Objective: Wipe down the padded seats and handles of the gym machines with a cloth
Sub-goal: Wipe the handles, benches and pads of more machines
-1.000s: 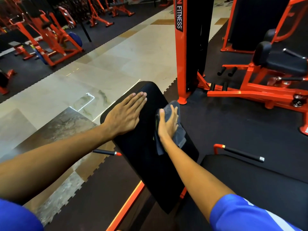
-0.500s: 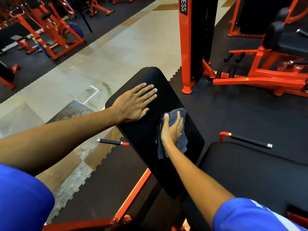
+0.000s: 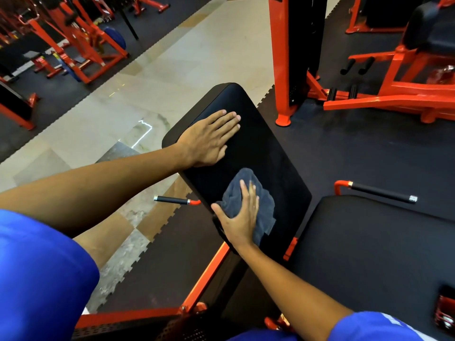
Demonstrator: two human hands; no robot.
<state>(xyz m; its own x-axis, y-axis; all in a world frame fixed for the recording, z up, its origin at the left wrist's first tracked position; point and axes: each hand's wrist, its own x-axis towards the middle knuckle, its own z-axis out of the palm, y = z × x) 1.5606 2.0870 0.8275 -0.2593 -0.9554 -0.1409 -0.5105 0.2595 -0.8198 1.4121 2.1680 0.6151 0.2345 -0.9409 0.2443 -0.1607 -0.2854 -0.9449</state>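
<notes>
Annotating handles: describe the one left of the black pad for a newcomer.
Start at the long black pad in the centre. Off its lower left edge, a short black-grip handle juts sideways over the floor. Its chrome cap points left; the longer handle right of the pad points right.

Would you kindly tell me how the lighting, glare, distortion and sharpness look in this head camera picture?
Head view: dim indoor light, with a bright glare streak on the pale floor tiles; in the same view, the wide lens stretches the forearms toward the edges; the black pad is too dark to show texture; the left hand is crisp, the right hand on the cloth slightly soft.
</notes>
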